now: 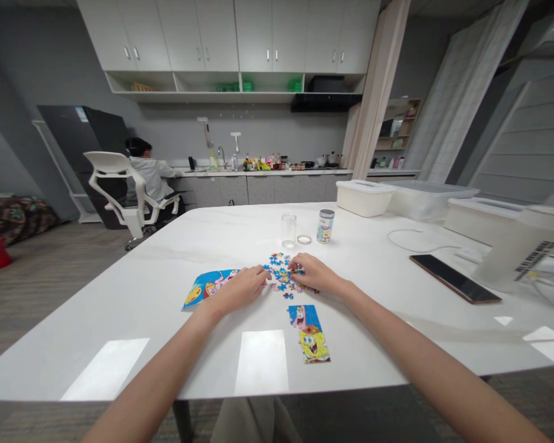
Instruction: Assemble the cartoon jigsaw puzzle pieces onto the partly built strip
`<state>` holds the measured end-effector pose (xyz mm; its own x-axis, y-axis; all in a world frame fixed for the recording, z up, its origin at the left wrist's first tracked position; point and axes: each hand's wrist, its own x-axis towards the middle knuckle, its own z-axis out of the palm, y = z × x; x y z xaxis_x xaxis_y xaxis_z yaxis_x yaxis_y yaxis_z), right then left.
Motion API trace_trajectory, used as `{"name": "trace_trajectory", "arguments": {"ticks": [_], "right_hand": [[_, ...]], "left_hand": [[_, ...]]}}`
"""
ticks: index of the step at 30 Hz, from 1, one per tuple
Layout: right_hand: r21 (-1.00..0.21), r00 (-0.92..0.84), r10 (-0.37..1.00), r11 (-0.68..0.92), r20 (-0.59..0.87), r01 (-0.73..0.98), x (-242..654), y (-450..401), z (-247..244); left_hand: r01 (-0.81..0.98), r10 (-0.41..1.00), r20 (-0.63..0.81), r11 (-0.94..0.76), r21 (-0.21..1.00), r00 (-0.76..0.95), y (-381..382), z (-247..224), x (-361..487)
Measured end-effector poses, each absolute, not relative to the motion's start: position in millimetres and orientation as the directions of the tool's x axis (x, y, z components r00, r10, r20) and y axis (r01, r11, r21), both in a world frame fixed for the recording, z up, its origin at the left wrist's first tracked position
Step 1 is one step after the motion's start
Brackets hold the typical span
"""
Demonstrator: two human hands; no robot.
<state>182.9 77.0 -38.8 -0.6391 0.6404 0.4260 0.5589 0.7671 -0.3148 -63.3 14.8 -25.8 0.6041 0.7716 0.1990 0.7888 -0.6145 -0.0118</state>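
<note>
Loose jigsaw pieces [281, 276] lie in a pile on the white table [203, 363]. My left hand [245, 287] rests at the pile's left edge, over part of a blue picture sheet [203, 289]; its fingers are bent, and whether they hold a piece is too small to tell. At the right side of the pile, my right hand [314, 272] has curled fingers among the pieces, their tips partly hidden. Nearer the front edge lies a joined puzzle section [311, 335] showing a pink and a yellow cartoon figure.
Behind the pile stand a clear jar [289, 231], a ring lid [304, 239] and a labelled jar [325, 226]. A phone [455, 279], a white pitcher [519, 249] and storage boxes [364, 198] are at the right. A person [148, 175] sits at the back left.
</note>
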Motion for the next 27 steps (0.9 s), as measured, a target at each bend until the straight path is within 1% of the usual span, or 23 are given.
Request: {"name": "trace_trajectory", "arguments": {"ticks": [2, 4, 7, 10, 16, 27], "right_hand": [[-0.319, -0.587, 0.667, 0.740, 0.458, 0.592, 184, 78, -37], [-0.349, -0.498, 0.720, 0.680, 0.483, 0.645, 186, 81, -38], [-0.399, -0.367, 0.790, 0.578, 0.491, 0.712, 192, 88, -39], [-0.414, -0.304, 0.823, 0.518, 0.479, 0.749, 200, 96, -42], [-0.421, -0.318, 0.871, 0.465, 0.374, 0.779, 207, 101, -49], [-0.400, -0.359, 0.867, 0.483, 0.347, 0.779, 205, 104, -52]], "left_hand": [[0.789, 0.771, 0.199, -0.615, -0.016, 0.605, 15, -25, -64], [0.786, 0.768, 0.199, -0.618, -0.020, 0.608, 15, -24, -64], [0.780, 0.761, 0.205, -0.625, -0.021, 0.616, 16, -24, -65], [0.772, 0.753, 0.211, -0.636, -0.016, 0.624, 16, -24, -66], [0.760, 0.740, 0.209, -0.649, -0.023, 0.639, 12, -18, -64], [0.753, 0.737, 0.198, -0.658, -0.004, 0.646, 16, -22, -67]]}}
